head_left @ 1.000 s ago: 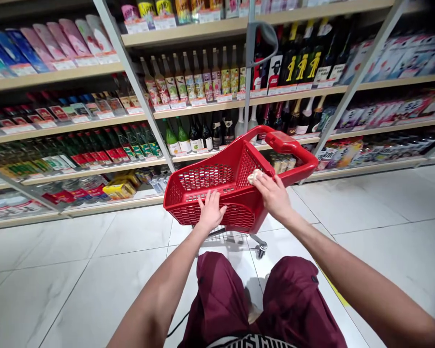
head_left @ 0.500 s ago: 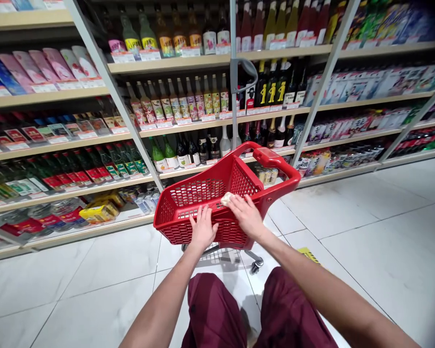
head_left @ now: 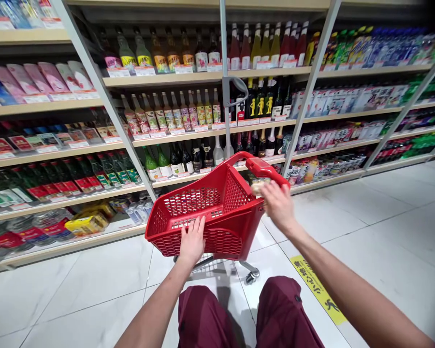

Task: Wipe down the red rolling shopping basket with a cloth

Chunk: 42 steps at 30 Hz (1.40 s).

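Observation:
A small red plastic shopping cart (head_left: pixel 235 232) with meshed sides stands in front of me, its basket bare inside. My left hand (head_left: pixel 193 241) rests with straight fingers on the near rim of the basket, thumb apart. At the handle end, my right hand (head_left: pixel 278 205) has its fingers curled over a crumpled off-white cloth (head_left: pixel 257 187). The cloth is pressed to the cart near the base of the handle (head_left: pixel 266 169). Part of it is hidden under the fingers, and the hand is slightly blurred.
Behind the cart run shelves (head_left: pixel 203 79) of bottles, cans and cartons, with a grey upright post (head_left: pixel 224 63) in front. Yellow packs (head_left: pixel 87 224) sit on the lowest shelf. On the white tiled floor (head_left: pixel 94 290) lies a yellow warning strip (head_left: pixel 317 290), right of my knees.
My right hand has moved with the cloth from the near rim rightward to the base of the handle. The left hand stays on the rim. My view has shifted slightly upward and right.

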Tool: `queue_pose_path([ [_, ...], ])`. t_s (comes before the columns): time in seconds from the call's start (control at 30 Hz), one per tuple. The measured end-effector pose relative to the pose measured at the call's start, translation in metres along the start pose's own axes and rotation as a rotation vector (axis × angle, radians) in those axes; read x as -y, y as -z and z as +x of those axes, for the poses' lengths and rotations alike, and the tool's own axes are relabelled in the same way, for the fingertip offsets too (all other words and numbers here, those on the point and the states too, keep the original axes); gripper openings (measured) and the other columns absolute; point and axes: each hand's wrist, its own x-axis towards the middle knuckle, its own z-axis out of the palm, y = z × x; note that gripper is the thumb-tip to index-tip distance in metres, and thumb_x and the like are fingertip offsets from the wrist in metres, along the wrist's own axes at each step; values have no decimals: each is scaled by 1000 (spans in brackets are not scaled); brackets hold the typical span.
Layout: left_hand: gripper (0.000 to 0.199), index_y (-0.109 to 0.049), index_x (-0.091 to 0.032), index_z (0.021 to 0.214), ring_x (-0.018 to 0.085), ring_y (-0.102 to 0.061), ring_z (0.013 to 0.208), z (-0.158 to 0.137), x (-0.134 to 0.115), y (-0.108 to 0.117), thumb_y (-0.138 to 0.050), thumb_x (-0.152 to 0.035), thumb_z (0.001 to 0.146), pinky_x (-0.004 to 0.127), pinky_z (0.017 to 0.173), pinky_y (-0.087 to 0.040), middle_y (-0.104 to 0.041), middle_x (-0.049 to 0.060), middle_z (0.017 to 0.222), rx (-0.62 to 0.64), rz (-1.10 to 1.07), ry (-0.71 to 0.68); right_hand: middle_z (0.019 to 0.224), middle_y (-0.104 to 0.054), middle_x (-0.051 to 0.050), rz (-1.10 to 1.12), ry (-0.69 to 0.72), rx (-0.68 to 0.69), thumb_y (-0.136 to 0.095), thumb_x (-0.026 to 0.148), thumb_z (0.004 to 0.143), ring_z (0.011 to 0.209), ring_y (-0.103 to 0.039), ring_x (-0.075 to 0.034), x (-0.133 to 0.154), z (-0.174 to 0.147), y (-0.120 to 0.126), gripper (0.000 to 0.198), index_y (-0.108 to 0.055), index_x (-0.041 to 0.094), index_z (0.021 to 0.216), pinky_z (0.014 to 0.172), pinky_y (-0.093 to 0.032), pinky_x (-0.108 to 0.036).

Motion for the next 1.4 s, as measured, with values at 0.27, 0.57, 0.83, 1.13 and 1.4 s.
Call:
queue_pose_path([
  [0.27,71,-16,-16,137,25,-28,127,-5,-1,-5,-43,-21,71,50,103,-21,-28,8,141,-30,-32,31,124,-52,-6,125,130,131,-34,5,82,121,-39,-18,33,-11,-11,43,-52,19,118,104,-17,-41],
  [0.57,72,-15,-11,136,24,-12,133,-8,1,-13,-44,-20,70,48,106,-16,-20,11,144,-100,-145,-1,124,-51,-8,119,81,175,-36,3,79,119,-41,-19,66,-9,-22,44,-53,17,117,105,-13,-43],
  [0.83,75,-13,-11,136,22,-7,134,-15,12,-11,-43,-14,67,47,107,-15,-16,12,145,-63,-232,-56,125,-49,-11,86,-6,171,-36,7,81,119,-41,-22,63,-4,-22,41,-52,14,118,104,-9,-48],
  [1.13,76,-15,-12,135,20,-6,134,-16,17,-9,-45,-12,66,46,108,-14,-16,10,145,-24,-335,-85,129,-45,-7,204,173,307,-35,4,80,122,-37,-21,110,-12,-34,47,-47,17,123,104,-10,-48],
  [1.4,64,-13,-12,136,21,-14,133,-5,-10,-6,-38,-29,80,51,106,-13,-20,14,143,-167,-482,-10,133,-39,-13,347,78,380,-29,33,89,124,-33,-22,140,-14,-22,49,-32,10,133,104,-16,-45],
])
